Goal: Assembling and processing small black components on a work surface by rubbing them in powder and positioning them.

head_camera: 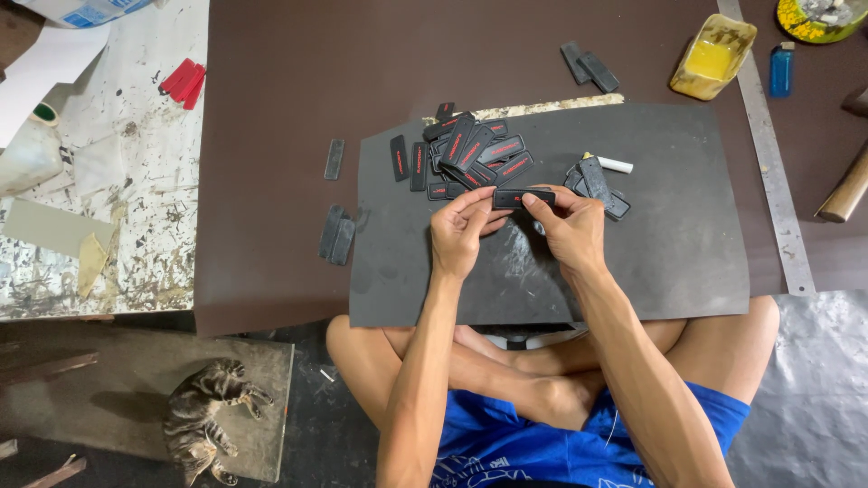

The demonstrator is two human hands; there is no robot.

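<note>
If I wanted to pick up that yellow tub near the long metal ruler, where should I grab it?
Probably across the two long sides of the yellow tub, coming down from above. It lies at a slant beside the metal ruler, open top up with yellow stuff inside, so fingers should stay outside its smeared rim.

The small tag [523, 198] between the fingers is black, like the heap of tags [470, 152] behind it — those carry red lettering. The sheet [687, 235] beneath is dark grey on a dark brown worktop [298, 90]. A yellow tub [712, 56], blue lighter [780, 69], silver ruler [768, 145] and red strips [183, 81] lie around — the cat [203, 416] is grey-brown tabby, the shorts [506, 443] bright blue.
</note>
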